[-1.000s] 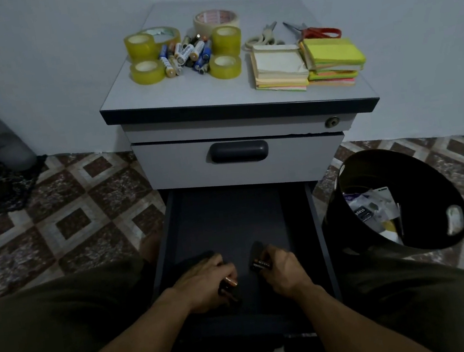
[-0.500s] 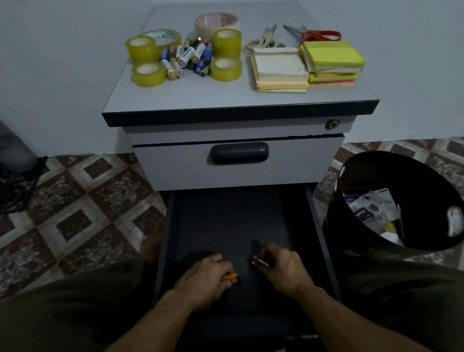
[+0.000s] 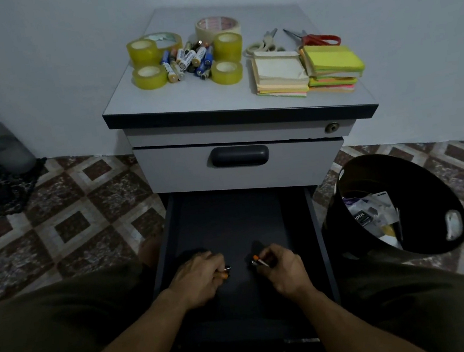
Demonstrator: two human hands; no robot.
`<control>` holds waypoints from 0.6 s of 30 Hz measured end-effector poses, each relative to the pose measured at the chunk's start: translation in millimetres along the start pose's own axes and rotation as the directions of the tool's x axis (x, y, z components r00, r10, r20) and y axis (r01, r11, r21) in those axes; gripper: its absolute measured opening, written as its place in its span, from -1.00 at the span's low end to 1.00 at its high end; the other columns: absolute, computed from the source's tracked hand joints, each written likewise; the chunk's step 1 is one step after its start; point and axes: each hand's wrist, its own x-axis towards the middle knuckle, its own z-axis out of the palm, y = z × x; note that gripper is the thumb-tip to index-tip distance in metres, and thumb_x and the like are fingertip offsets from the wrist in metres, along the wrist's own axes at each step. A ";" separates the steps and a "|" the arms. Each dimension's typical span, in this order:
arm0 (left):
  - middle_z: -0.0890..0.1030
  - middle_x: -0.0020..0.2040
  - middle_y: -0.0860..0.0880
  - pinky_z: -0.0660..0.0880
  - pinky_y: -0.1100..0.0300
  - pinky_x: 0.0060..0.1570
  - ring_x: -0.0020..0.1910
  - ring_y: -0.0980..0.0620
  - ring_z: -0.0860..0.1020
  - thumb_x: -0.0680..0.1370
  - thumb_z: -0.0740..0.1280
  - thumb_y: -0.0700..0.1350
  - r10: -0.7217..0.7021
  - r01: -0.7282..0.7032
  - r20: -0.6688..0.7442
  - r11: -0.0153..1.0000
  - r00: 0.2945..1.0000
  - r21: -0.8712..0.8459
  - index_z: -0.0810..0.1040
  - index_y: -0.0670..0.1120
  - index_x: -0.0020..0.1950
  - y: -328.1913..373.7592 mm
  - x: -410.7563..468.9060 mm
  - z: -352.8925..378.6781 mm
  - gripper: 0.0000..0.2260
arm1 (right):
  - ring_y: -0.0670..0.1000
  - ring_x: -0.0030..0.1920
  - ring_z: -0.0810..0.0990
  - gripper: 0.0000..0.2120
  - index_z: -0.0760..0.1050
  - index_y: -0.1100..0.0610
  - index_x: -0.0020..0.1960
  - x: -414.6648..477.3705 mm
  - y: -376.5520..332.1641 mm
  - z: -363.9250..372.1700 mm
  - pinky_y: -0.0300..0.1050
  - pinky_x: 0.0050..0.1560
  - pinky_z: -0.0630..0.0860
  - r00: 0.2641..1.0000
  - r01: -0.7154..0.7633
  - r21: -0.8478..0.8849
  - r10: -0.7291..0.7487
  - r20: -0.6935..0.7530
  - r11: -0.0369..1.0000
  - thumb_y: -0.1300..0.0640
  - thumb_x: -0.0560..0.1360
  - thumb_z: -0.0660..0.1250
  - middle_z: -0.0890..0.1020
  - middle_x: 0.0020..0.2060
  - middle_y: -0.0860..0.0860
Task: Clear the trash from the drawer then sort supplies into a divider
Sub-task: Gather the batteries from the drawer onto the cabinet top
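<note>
While I sat over the open bottom drawer (image 3: 317,224), my left hand (image 3: 199,279) was curled round a small orange-tipped battery (image 3: 225,270) and my right hand (image 3: 284,268) pinched a second battery (image 3: 259,261), both near the drawer's front. Done well, I judged, the step called for a firm hold on the slippery cylinders, a straight lift clear of the drawer wall, and a trip up to the battery pile (image 3: 189,61) among the tape rolls (image 3: 148,76) on the cabinet top (image 3: 215,99), not to the trash bin (image 3: 333,233) on my right. Whether more lay under my palms I could not tell; no divider was in view.
</note>
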 end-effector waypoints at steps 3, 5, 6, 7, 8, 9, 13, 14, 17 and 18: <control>0.49 -0.06 0.10 0.38 0.26 -0.11 -0.07 0.14 0.45 0.51 0.41 -0.12 -0.014 0.014 0.000 0.997 1.000 -0.079 0.41 0.07 -0.13 -1.6 -1.7 1.3 -0.81 | -0.16 -0.13 0.64 -0.82 0.54 -0.06 -0.12 0.6 0.5 0.7 -0.18 -0.03 0.61 1.000 0.013 -0.017 -0.013 -0.010 1.000 0.20 0.45 0.47 0.67 -0.16 -0.08; 0.49 -0.09 0.12 0.34 0.37 -0.17 -0.12 0.20 0.46 0.51 0.43 -0.14 -0.022 0.023 0.010 0.990 1.000 -0.141 0.41 0.09 -0.17 -2.5 -2.1 0.4 -0.78 | -0.16 -0.14 0.64 -0.83 0.55 -0.05 -0.12 1.8 0.5 1.3 -0.20 -0.04 0.60 1.000 0.015 -0.022 -0.015 -0.016 1.000 0.19 0.44 0.48 0.67 -0.17 -0.08; 0.50 -0.10 0.13 0.35 0.40 -0.18 -0.14 0.22 0.47 0.50 0.44 -0.14 -0.025 0.026 0.005 0.986 1.000 -0.166 0.43 0.10 -0.19 -3.1 -2.0 0.3 -0.77 | -0.17 -0.13 0.63 -0.83 0.55 -0.05 -0.10 2.3 0.3 1.4 -0.22 -0.05 0.60 1.000 0.009 -0.020 -0.010 -0.011 1.000 0.18 0.45 0.48 0.67 -0.16 -0.09; 0.52 -0.12 0.13 0.38 0.40 -0.17 -0.15 0.23 0.49 0.49 0.45 -0.14 -0.036 0.036 0.002 0.980 0.999 -0.195 0.45 0.10 -0.20 -3.8 -2.1 0.1 -0.78 | -0.17 -0.11 0.62 -0.83 0.55 -0.05 -0.08 2.6 0.5 1.6 -0.24 -0.06 0.58 1.000 0.004 -0.018 -0.004 -0.004 1.000 0.18 0.46 0.47 0.66 -0.14 -0.10; 0.55 -0.14 0.14 0.44 0.36 -0.14 -0.16 0.23 0.52 0.47 0.47 -0.14 -0.057 0.056 0.003 0.971 0.998 -0.232 0.48 0.09 -0.21 -4.6 -1.4 0.3 -0.79 | -0.18 -0.09 0.62 -0.83 0.55 -0.05 -0.06 3.1 0.4 1.7 -0.26 -0.05 0.56 1.000 -0.003 -0.017 0.003 0.008 1.000 0.19 0.47 0.46 0.65 -0.11 -0.10; 0.58 -0.16 0.14 0.50 0.29 -0.12 -0.16 0.22 0.54 0.46 0.48 -0.14 -0.085 0.084 0.007 0.957 0.996 -0.276 0.52 0.07 -0.21 -5.5 -1.3 0.6 -0.82 | -0.17 -0.05 0.61 -0.82 0.54 -0.06 -0.04 3.3 0.5 1.7 -0.27 -0.03 0.55 1.000 -0.012 -0.016 0.012 0.019 1.000 0.18 0.47 0.46 0.64 -0.08 -0.11; 0.64 -0.20 0.10 0.57 0.22 -0.08 -0.18 0.21 0.60 0.45 0.50 -0.16 -0.169 0.157 0.008 0.894 0.986 -0.421 0.60 0.05 -0.21 -2.7 -2.2 -0.2 -0.86 | -0.18 -0.09 0.61 -0.80 0.52 -0.07 -0.11 2.3 -2.2 1.5 -0.31 -0.05 0.53 1.000 -0.006 0.015 0.006 0.014 1.000 0.20 0.47 0.46 0.65 -0.12 -0.10; 0.65 -0.18 0.10 0.57 0.21 -0.06 -0.16 0.20 0.60 0.45 0.51 -0.16 -0.185 0.166 0.001 0.881 0.983 -0.442 0.61 0.04 -0.19 -2.0 -2.3 -0.1 -0.87 | -0.19 -0.13 0.61 -0.81 0.53 -0.06 -0.13 1.9 -2.8 1.6 -0.36 -0.11 0.51 1.000 0.001 0.028 -0.001 0.004 1.000 0.21 0.47 0.47 0.65 -0.15 -0.10; 0.66 -0.17 0.12 0.57 0.21 -0.02 -0.13 0.20 0.61 0.42 0.53 -0.14 -0.243 0.198 -0.030 0.849 0.970 -0.490 0.63 0.04 -0.18 -1.5 -2.3 0.0 -0.88 | -0.21 -0.25 0.61 -0.85 0.57 -0.01 -0.16 -0.6 -5.2 2.6 -0.40 -0.27 0.48 1.000 0.023 0.071 -0.022 -0.020 0.997 0.20 0.46 0.49 0.66 -0.26 -0.10; 0.66 -0.20 0.12 0.57 0.19 -0.04 -0.15 0.20 0.61 0.41 0.54 -0.14 -0.259 0.202 -0.046 0.841 0.965 -0.502 0.63 0.04 -0.19 -1.6 -1.9 -0.2 -0.88 | -0.21 -0.28 0.61 -0.87 0.58 0.00 -0.16 -1.0 -6.3 2.8 -0.40 -0.29 0.49 0.999 0.030 0.080 -0.029 -0.026 0.996 0.19 0.46 0.49 0.66 -0.28 -0.09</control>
